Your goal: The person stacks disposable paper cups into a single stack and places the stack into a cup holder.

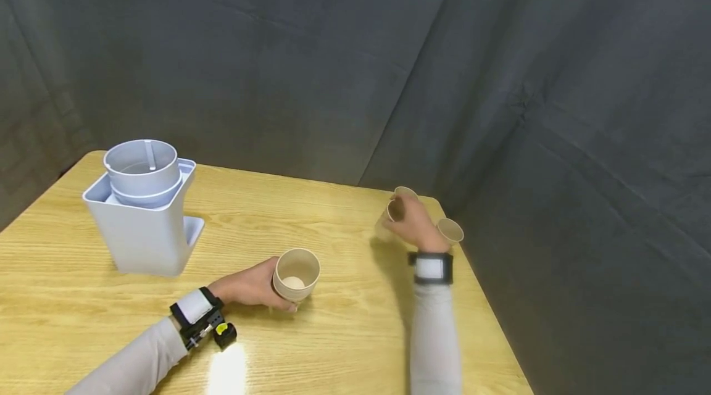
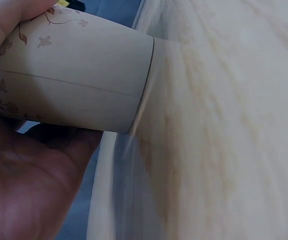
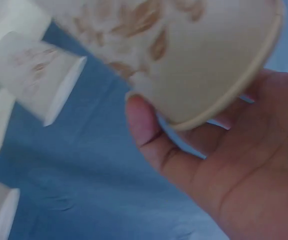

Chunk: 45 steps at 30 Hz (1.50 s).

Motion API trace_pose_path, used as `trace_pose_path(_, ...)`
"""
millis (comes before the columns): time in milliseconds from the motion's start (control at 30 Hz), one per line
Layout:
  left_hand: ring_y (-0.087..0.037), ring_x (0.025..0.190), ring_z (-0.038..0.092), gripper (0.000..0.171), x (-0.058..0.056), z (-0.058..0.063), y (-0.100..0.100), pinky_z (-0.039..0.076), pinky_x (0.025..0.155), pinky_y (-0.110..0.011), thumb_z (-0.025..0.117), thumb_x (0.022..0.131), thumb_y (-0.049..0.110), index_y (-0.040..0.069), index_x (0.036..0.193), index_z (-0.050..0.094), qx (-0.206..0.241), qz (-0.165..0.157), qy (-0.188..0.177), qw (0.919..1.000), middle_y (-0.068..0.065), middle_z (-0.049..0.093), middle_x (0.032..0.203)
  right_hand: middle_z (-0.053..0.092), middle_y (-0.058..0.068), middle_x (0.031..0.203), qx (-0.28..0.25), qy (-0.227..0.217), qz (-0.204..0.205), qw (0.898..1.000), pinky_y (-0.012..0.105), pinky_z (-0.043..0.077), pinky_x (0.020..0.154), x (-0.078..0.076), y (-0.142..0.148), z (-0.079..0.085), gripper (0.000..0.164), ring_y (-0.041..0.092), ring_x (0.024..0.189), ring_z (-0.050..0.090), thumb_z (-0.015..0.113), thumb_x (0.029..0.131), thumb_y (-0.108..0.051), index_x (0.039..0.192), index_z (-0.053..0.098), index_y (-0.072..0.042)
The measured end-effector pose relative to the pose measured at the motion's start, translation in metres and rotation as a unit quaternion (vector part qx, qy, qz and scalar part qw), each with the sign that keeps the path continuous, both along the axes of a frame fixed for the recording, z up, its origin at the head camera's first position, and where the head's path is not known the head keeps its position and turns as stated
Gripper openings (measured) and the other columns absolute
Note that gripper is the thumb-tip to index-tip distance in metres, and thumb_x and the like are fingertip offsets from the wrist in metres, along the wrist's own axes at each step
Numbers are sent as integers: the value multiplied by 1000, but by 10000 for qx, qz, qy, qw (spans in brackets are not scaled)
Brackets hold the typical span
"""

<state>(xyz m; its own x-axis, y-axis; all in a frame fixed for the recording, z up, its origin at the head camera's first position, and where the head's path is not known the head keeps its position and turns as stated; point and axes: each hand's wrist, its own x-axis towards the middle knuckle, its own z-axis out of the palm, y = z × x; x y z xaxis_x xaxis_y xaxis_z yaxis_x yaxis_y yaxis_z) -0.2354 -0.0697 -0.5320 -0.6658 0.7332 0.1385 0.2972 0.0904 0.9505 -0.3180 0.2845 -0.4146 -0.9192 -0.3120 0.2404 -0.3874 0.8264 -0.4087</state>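
Observation:
In the head view my left hand (image 1: pixel 252 287) curls round a beige paper cup (image 1: pixel 297 271), mouth up, near the middle of the table. The left wrist view shows this cup (image 2: pixel 73 70) with a brown floral print, its lower end right at the tabletop. Far to the right, my right hand (image 1: pixel 413 222) grips another paper cup (image 1: pixel 395 210). Seen from the right wrist, thumb and fingers pinch that printed cup (image 3: pixel 194 55) close to its rim. Two more paper cups stand by this hand, a cup (image 1: pixel 407 190) behind it and a cup (image 1: pixel 450 230) to its right.
A pale square container (image 1: pixel 139 241) with a round grey-white vessel (image 1: pixel 143 166) in its top stands at the left of the wooden table (image 1: pixel 344 345). Dark curtains (image 1: pixel 250 62) hang along the back and right. The table's right edge runs close to the cups.

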Motion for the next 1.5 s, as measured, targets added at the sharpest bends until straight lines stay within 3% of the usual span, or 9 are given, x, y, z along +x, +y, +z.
trace_pose_path(300,-28,124,57,81,0,1,2,42,108,-29,89,76,19,10,144,47,37,-18,36,10000,-7,62,131,54,17,141,31,249,319,9992,52,41,112,32,-41,27,68,36,133,48,76,82,-21,142,49,-1)
trace_pose_path(567,-28,125,56,82,1,3,2,41,107,-29,90,76,20,10,145,47,-3,41,-72,10000,-7,62,132,60,7,129,-127,1093,934,9895,43,48,101,66,-70,44,62,25,119,53,75,75,-17,133,55,-7)
trace_pose_path(767,-26,124,57,82,1,4,3,41,108,-28,90,75,20,8,144,47,-13,65,-7,10000,-6,63,131,60,10,118,-357,1678,1639,9715,42,48,102,78,-87,45,51,25,115,55,67,74,-21,121,56,-4)
trace_pose_path(1000,-26,125,57,84,1,2,3,41,108,-28,90,76,20,8,146,45,13,13,27,10000,-7,61,133,61,9,103,-758,2425,2336,9386,41,50,92,81,-94,43,30,24,100,57,57,92,-30,107,58,-4)
trace_pose_path(1200,-26,123,58,82,1,3,2,43,106,-28,89,76,20,9,144,45,-11,-43,30,10000,-7,61,131,61,8,102,-717,2550,2625,9279,38,50,92,85,-106,40,26,23,99,58,55,94,-27,106,58,-5)
trace_pose_path(1500,-19,112,62,72,2,5,2,48,101,-31,86,80,21,11,139,46,-175,-214,186,9994,-4,63,123,61,3,111,-213,2178,3045,9270,27,50,97,95,-132,27,27,16,105,58,53,98,-30,113,57,-9)
